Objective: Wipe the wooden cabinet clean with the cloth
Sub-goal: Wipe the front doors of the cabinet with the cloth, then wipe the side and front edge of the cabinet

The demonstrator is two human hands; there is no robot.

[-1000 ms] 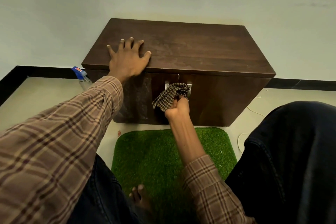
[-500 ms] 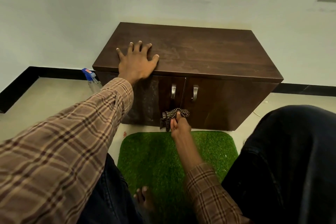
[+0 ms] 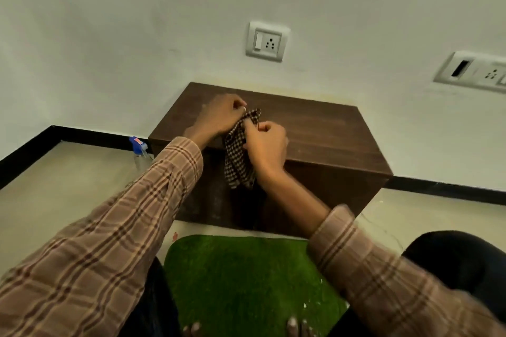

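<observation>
The checked cloth [image 3: 241, 150] is held above the front edge of the wooden cabinet [image 3: 315, 128], its lower part hanging down over the cabinet front. Its top is pinched by the left hand [image 3: 219, 115], fingers curled, and its right edge is gripped by the right hand [image 3: 267, 145]. A spray bottle [image 3: 141, 152] is seen on the floor beside the cabinet's left end. A green mat [image 3: 246, 279] is laid before the cabinet.
</observation>
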